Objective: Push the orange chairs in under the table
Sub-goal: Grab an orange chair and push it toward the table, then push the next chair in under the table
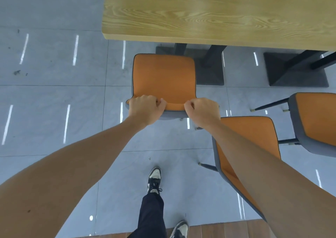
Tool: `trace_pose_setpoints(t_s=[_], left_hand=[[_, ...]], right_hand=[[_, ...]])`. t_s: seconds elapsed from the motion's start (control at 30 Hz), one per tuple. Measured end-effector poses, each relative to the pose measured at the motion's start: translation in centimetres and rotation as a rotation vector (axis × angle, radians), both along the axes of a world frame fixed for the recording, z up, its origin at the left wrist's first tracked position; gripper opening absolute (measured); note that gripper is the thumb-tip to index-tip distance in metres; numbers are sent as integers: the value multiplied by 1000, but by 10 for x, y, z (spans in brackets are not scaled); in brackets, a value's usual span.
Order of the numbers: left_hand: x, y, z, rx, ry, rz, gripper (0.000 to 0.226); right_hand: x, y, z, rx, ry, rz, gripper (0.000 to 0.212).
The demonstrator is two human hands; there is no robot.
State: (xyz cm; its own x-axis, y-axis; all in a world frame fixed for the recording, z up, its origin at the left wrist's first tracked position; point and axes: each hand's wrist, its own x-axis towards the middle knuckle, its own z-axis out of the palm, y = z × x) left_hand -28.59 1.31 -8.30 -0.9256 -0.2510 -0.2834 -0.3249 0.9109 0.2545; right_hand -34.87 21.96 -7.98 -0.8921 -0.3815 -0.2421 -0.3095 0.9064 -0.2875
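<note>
Presently, going L to R: grey tiled floor w/ white light-strip reflections and a few dark scuff marks at far L. L hand is clamped on the top edge of the centre orange chair's backrest, fingers curled over its L corner. R hand is clamped on the same edge at the R corner, the two hands apart w/ a strip of orange backrest showing between them. Chair seat sits in front of the wooden counter, its front edge near the counter's edge but not under it; seat fully in view. Two dark pedestal bases stand beneath the counter. Person's foot in a black-and-white shoe is on the floor behind the chair. Second orange chair stands to the R, partly behind the R forearm. Third orange chair at far R edge, well out from the counter.
</note>
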Motion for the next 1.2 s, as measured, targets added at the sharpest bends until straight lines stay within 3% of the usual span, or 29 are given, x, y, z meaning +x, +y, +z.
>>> trace_pose_setpoints(t_s=[0.2, 0.37, 0.6, 0.93, 1.1, 1.2], left_hand=[[1, 57, 20, 26, 107, -86, 45], [10, 159, 42, 32, 63, -234, 44], [54, 343, 74, 152, 11, -308, 52], [180, 581, 72, 207, -87, -156, 60], [215, 624, 53, 225, -130, -32, 52], [242, 629, 33, 195, -46, -40, 45]], right_hand=[[14, 56, 40, -72, -163, 74, 44], [36, 138, 78, 33, -129, 111, 51], [72, 322, 90, 86, -48, -51, 55], [171, 550, 71, 185, -26, 76, 59], [217, 602, 43, 67, -53, 38, 55], [240, 618, 19, 7, 43, 64, 46]])
